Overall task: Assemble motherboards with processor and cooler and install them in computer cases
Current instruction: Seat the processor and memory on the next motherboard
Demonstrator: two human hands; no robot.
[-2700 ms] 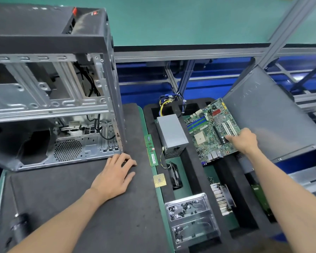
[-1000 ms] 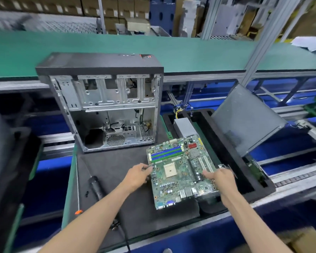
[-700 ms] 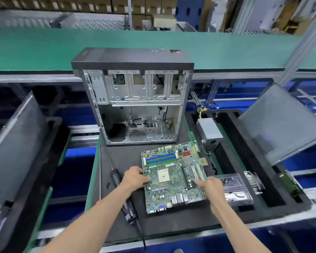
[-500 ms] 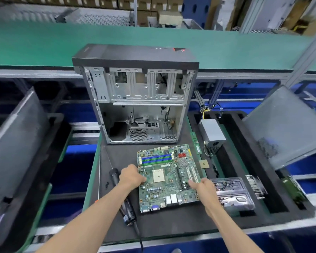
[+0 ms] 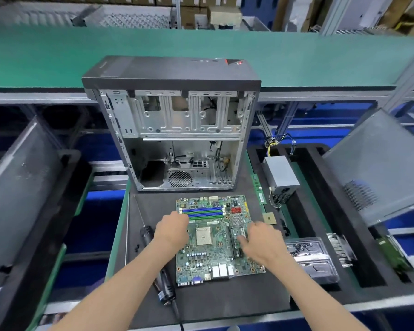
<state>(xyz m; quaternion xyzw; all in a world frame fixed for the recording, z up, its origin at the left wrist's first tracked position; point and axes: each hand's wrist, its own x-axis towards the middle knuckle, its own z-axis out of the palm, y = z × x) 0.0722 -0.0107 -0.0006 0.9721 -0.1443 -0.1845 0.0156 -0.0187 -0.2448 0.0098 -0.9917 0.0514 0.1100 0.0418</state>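
Observation:
A green motherboard (image 5: 215,244) lies flat on the black mat (image 5: 225,297), its empty processor socket facing up. My left hand (image 5: 171,230) grips its left edge with bent fingers, beside the blue memory slots. Spread fingers of my right hand (image 5: 263,242) rest on the board's right side, over the expansion slots. Behind the board stands the open computer case (image 5: 177,139), its bare metal inside facing me. A gold processor (image 5: 269,218) lies just right of the board. The finned cooler (image 5: 339,249) sits in the foam tray to the right.
An electric screwdriver (image 5: 164,287) with its cable lies left of the board. A memory stick (image 5: 258,189), a grey power supply (image 5: 281,177) and a clear screw box (image 5: 308,256) sit to the right. Grey side panels lean at right (image 5: 380,168) and left (image 5: 17,187).
Both hands carried the motherboard from the right foam tray and set it down on the mat before the case. My right hand shifted from its edge onto its top.

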